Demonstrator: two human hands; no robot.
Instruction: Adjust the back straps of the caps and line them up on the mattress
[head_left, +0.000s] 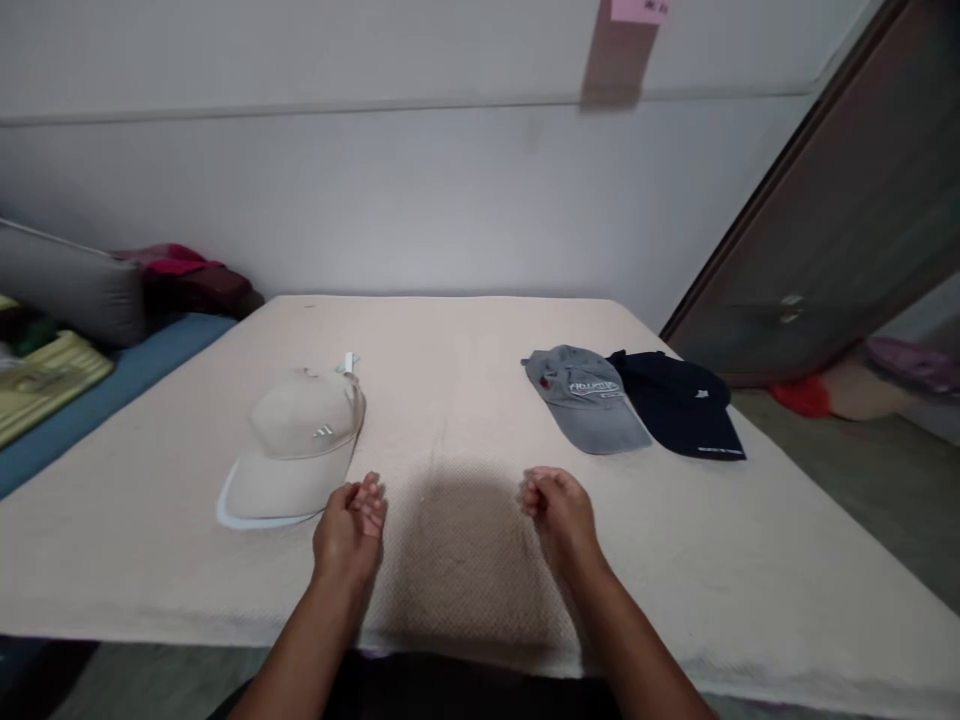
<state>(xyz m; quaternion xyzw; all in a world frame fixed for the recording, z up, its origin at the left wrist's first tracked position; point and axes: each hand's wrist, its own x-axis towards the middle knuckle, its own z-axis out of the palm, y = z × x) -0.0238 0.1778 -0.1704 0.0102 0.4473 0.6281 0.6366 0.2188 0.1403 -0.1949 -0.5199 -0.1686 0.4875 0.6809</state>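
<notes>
My left hand [351, 530] hovers over the near part of the table, palm turned inward, fingers loosely bent and apart with nothing in them. Just to its left lies a beige cap [304, 425] with a small logo and a white tag; a pale blue edge [266, 522] shows under its brim. My right hand [562, 510] is level with the left, its fingers curled in and nothing visible in them. Beyond it, to the right, a grey cap [589, 400] with white lettering rests against a navy cap [682, 405]; their brims point toward me.
A cream cloth covers the table [465, 350], which meets a white wall [450, 200] at the back. On the left are a grey cushion [71, 285] and a blue surface [172, 345]. A dark door-like panel [825, 220] leans into view at right, with a red item [801, 396] near the floor.
</notes>
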